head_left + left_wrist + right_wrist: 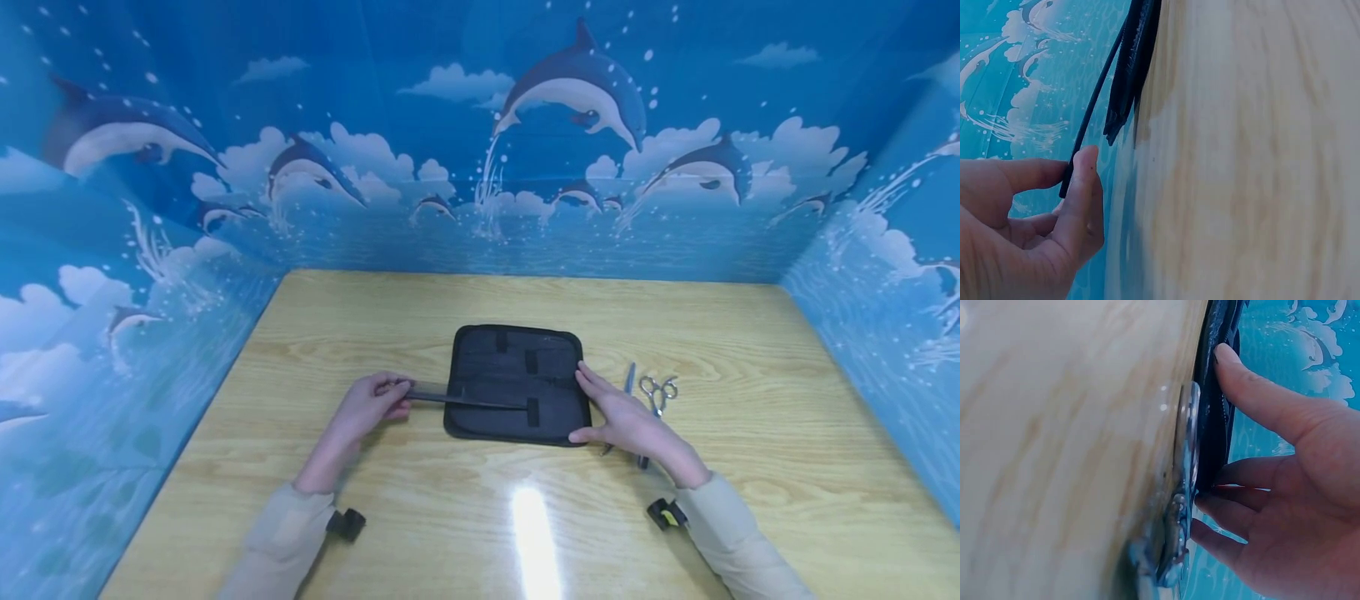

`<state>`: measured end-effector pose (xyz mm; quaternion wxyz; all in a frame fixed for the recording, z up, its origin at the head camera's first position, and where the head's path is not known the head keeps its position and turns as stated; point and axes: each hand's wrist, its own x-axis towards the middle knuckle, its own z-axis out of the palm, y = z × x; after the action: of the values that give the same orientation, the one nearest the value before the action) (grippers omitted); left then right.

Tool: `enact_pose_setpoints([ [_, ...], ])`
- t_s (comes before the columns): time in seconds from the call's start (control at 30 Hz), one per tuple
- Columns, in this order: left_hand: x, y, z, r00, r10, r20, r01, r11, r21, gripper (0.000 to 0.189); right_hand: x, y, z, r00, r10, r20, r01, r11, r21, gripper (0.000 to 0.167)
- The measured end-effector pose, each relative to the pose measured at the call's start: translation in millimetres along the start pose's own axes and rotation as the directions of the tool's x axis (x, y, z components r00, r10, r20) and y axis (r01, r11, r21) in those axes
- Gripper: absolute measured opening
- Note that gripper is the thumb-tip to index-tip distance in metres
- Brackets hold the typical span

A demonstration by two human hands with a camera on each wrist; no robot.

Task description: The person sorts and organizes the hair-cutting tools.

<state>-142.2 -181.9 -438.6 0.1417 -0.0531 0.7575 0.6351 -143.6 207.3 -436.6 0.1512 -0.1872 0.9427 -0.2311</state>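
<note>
A black zip case (480,371) lies spread on the table, with small elastic loops on its inside. My left hand (378,398) pinches the outer end of a thin black comb (431,397) between thumb and fingers; its teeth cannot be made out. The comb's other end reaches the lower right loop (532,412). In the left wrist view, the comb (1094,94) slants away from the left hand (1041,225). My right hand (626,417) rests spread at the case's right side, thumb on the near corner and fingertips at the right edge.
Silver scissors (658,392) lie right of the case, partly under the right forearm. Beside them is a slim metal tool (630,379), mostly covered by the right hand. Dolphin-print walls (525,225) border the wooden table (360,317).
</note>
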Motion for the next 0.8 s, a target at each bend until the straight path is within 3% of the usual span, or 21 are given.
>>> enact_pose_setpoints([
  [0.47,3.0,-1.8,-3.2,0.999,0.006,0.034,-0.005,1.000,-0.028,0.038,1.1,-1.0,0.2,1.000,0.003,0.007,-0.003,1.000,0.003,0.097],
  [0.8,3.4,-0.6,-4.4,0.999,0.024,0.023,-0.023,0.999,-0.033,0.035,-0.1,-0.1,-1.0,1.000,0.006,0.006,-0.006,1.000,0.008,0.097],
])
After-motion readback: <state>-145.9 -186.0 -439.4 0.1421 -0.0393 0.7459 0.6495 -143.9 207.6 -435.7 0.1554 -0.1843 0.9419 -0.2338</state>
